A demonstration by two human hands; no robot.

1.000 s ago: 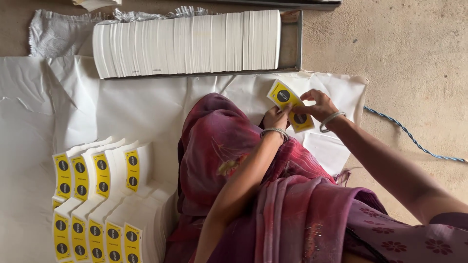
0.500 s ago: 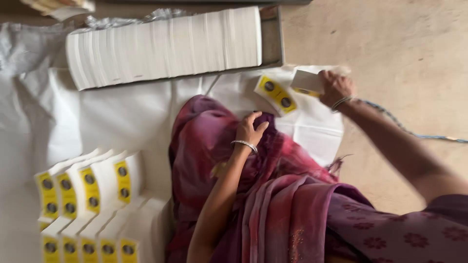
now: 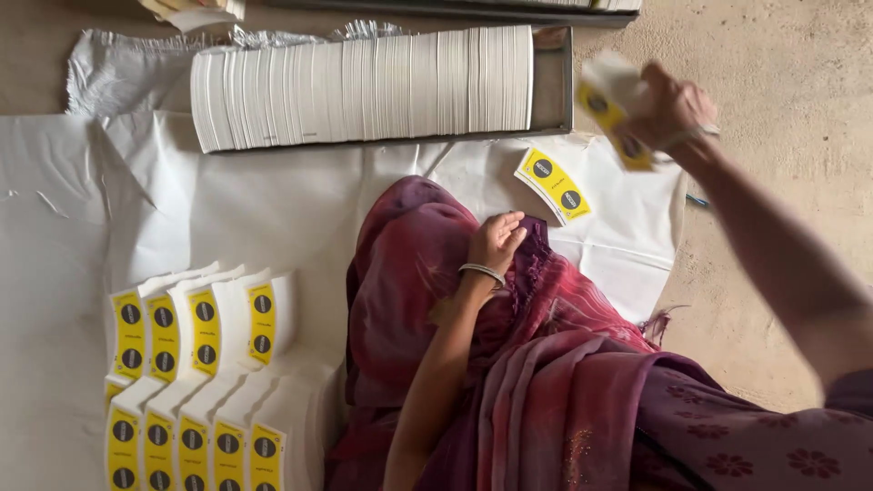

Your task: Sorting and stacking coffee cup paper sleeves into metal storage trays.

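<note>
Sorting of printed paper blanks is the work in hand, done on a white sheet [image 3: 273, 209] spread over the floor. The right hand [image 3: 668, 109] is raised above the sheet's far right corner, fingers clenched around a small bunch of white-and-yellow blanks [image 3: 611, 105]; that hand and its load are blurred, so how many pieces it holds cannot be told. The left hand [image 3: 496, 241] rests released on the maroon cloth [image 3: 427, 291] over the person's lap, fingers loosely curled and grasping nothing, a thin bangle at the wrist.

Just beyond the left hand, near the sheet's far right edge, a few loose blanks [image 3: 553, 184] lie flat with their yellow strips and dark round marks facing up. Along the far edge a dark tray [image 3: 553, 82] holds a long row of white blanks [image 3: 364, 86] packed on edge. At the near left corner, fanned stacks of yellow-striped blanks [image 3: 195, 327] lie in two overlapping rows.

By the look of it, the step is a transfer: a bunch has been lifted and is in the air between piles. A next move would call for a steady grip so the bunch does not splay, and for squaring its edges before it meets any pile, most likely with the free left hand helping, since thin paper slides and fans easily.
</note>
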